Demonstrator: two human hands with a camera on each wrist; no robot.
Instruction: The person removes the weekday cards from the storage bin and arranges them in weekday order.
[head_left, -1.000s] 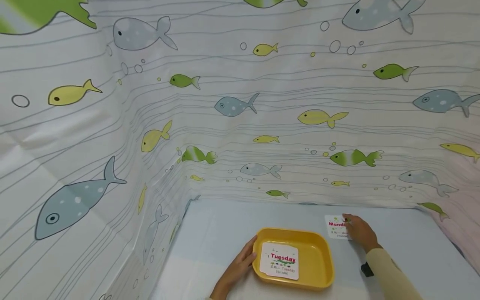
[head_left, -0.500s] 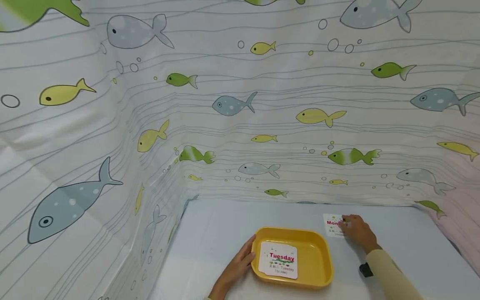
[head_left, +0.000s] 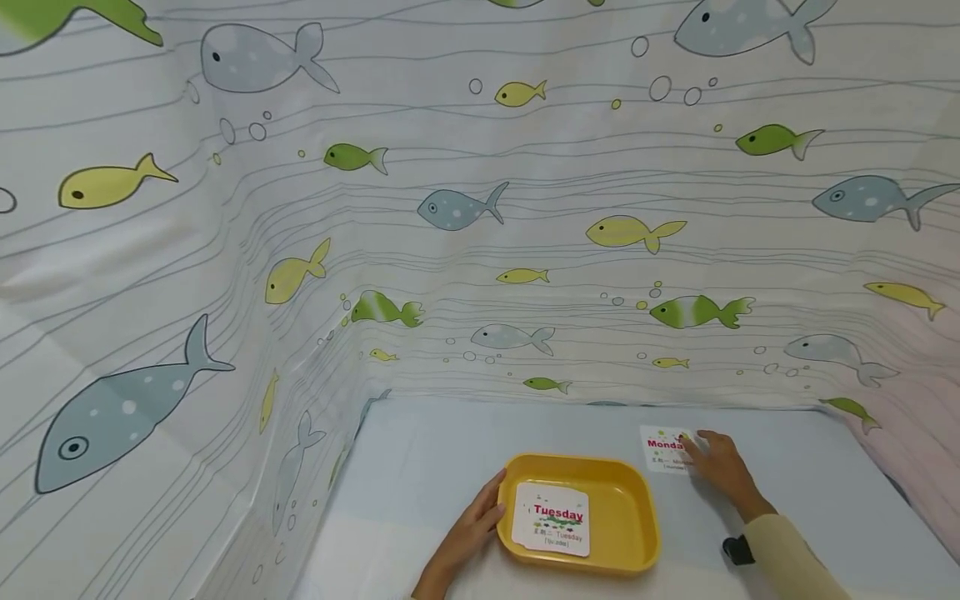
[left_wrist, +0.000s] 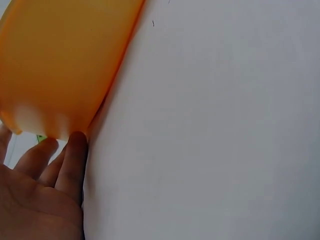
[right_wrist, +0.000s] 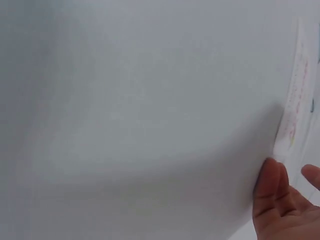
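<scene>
A yellow plastic tray (head_left: 626, 521) stands on the table, and a white card printed "Tuesday" (head_left: 551, 533) lies in its left half. My left hand (head_left: 467, 533) touches the tray's left wall with extended fingers. From the left wrist view, the fingertips of this hand (left_wrist: 45, 190) meet the lower edge of the tray (left_wrist: 65, 60). Beyond the tray at the right, a white "Monday" card (head_left: 662, 458) lies on the table. My right hand (head_left: 723, 473) reaches over that card's right part, hiding some of the print. Its fingertips are right at the card edge (right_wrist: 294, 110) in the right wrist view, the thumb apart.
A pale cloth-covered table (head_left: 427, 450) lies under everything. Fish-patterned sheets (head_left: 465, 133) hang behind it and along its left and right sides. A small black object (head_left: 738, 550) shows beside the right sleeve (head_left: 791, 554).
The right hand has drawn back a little from the "Monday" card and its fingers have parted, uncovering more of the word. The left hand stays at the tray. The head view has shifted slightly.
</scene>
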